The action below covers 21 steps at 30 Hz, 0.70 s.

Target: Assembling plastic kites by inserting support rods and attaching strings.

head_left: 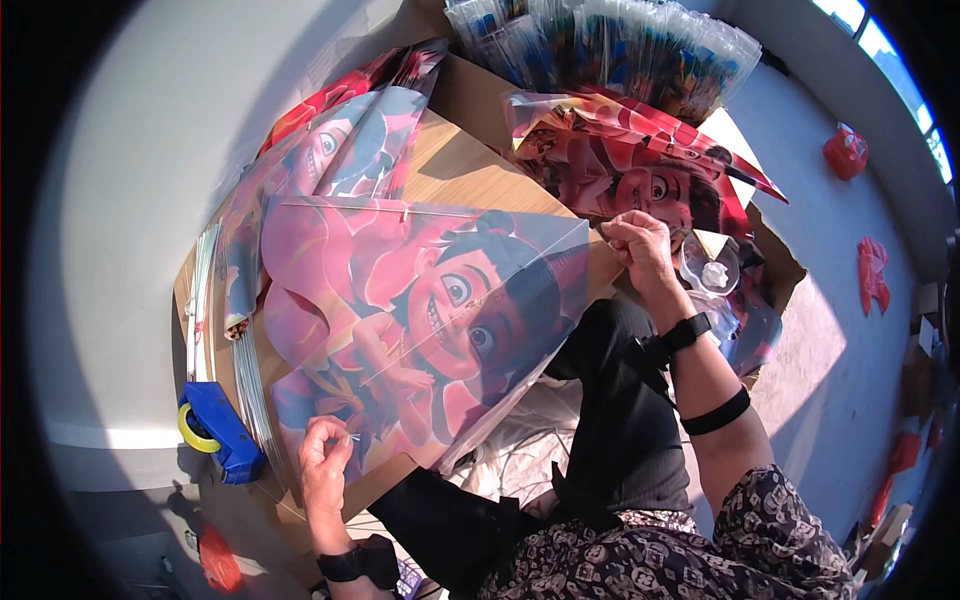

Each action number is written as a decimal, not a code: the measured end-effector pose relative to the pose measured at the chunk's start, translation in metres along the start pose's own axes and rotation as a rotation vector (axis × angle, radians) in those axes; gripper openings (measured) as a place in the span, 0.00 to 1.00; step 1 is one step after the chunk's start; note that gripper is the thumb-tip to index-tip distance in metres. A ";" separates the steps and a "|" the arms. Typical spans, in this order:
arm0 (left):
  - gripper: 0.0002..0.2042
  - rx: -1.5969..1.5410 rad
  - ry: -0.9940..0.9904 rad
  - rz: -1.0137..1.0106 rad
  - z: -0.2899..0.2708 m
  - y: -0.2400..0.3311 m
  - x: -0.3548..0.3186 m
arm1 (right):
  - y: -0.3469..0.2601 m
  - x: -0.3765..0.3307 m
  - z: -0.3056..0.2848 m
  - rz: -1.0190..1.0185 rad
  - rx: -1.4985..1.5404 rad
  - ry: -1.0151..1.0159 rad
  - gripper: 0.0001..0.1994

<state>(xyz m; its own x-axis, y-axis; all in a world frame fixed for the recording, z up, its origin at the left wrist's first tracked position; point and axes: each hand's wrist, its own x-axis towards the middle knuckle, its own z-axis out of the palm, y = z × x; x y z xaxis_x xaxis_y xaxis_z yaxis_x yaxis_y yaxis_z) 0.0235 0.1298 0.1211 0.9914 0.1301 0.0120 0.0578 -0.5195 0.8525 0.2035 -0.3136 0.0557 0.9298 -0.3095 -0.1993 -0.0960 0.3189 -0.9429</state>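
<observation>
A printed cartoon kite (420, 300) lies spread face-down or face-up, I cannot tell which, across the wooden table. A thin rod runs along its upper edge, and another crosses its middle. My left hand (326, 462) rests at the kite's lower left edge, thumb and fingers closed together. A small pale bit shows at its fingertips, too small to name. At the kite's right corner, my right hand (645, 248) has its fingers pinched close to the tip. Whatever they hold there is hidden.
Left of the kite are a blue tape dispenser (222, 432) and white rods (203, 300). More printed kites (640, 170) lie at the far right and others (345, 140) far left. A clear cup (712, 268) sits beside my right wrist. Plastic-wrapped packs (610, 50) stand behind.
</observation>
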 end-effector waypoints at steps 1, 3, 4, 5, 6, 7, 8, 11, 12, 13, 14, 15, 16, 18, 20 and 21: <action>0.04 -0.117 -0.007 -0.121 -0.001 -0.005 0.006 | 0.002 0.006 0.003 -0.052 -0.036 -0.013 0.06; 0.04 -0.230 -0.022 -0.243 -0.002 -0.009 0.017 | 0.002 0.015 0.009 -0.118 -0.214 0.029 0.05; 0.04 -0.225 -0.007 -0.279 -0.001 -0.008 0.022 | 0.006 0.020 0.011 -0.115 -0.214 0.037 0.05; 0.04 -0.221 0.009 -0.316 0.000 -0.009 0.027 | 0.009 0.025 0.013 -0.151 -0.264 0.042 0.04; 0.04 -0.234 0.020 -0.303 -0.001 -0.011 0.030 | 0.010 0.027 0.015 -0.190 -0.313 0.045 0.04; 0.04 -0.235 0.016 -0.301 -0.003 -0.012 0.032 | 0.012 0.029 0.016 -0.192 -0.313 0.050 0.04; 0.04 -0.248 0.015 -0.306 -0.003 -0.012 0.035 | 0.014 0.030 0.017 -0.201 -0.358 0.072 0.04; 0.03 -0.249 0.014 -0.322 -0.002 -0.017 0.041 | 0.022 0.032 0.020 -0.215 -0.410 0.103 0.04; 0.03 -0.237 0.018 -0.330 -0.001 -0.019 0.042 | 0.027 0.034 0.020 -0.219 -0.414 0.135 0.04; 0.03 -0.238 0.015 -0.330 0.000 -0.020 0.043 | 0.031 0.036 0.019 -0.222 -0.418 0.166 0.05; 0.02 -0.240 0.010 -0.325 0.000 -0.021 0.044 | 0.035 0.037 0.018 -0.229 -0.421 0.185 0.05; 0.02 -0.242 0.006 -0.321 0.001 -0.022 0.045 | 0.037 0.038 0.018 -0.228 -0.423 0.186 0.05; 0.02 -0.244 0.004 -0.322 0.001 -0.024 0.046 | 0.038 0.038 0.018 -0.250 -0.431 0.198 0.06; 0.03 -0.235 0.007 -0.297 0.003 -0.027 0.049 | 0.040 0.039 0.018 -0.271 -0.440 0.211 0.06; 0.02 -0.243 0.004 -0.308 0.004 -0.027 0.050 | 0.041 0.040 0.019 -0.271 -0.450 0.225 0.07; 0.02 -0.250 0.004 -0.320 0.003 -0.027 0.051 | 0.040 0.039 0.020 -0.271 -0.453 0.225 0.07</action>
<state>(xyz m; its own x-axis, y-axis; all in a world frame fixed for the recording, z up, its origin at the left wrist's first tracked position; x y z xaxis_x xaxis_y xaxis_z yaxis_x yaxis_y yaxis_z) 0.0724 0.1478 0.0965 0.9276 0.2555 -0.2724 0.3322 -0.2314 0.9144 0.2429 -0.2946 0.0157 0.8486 -0.5257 0.0599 -0.0539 -0.1984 -0.9786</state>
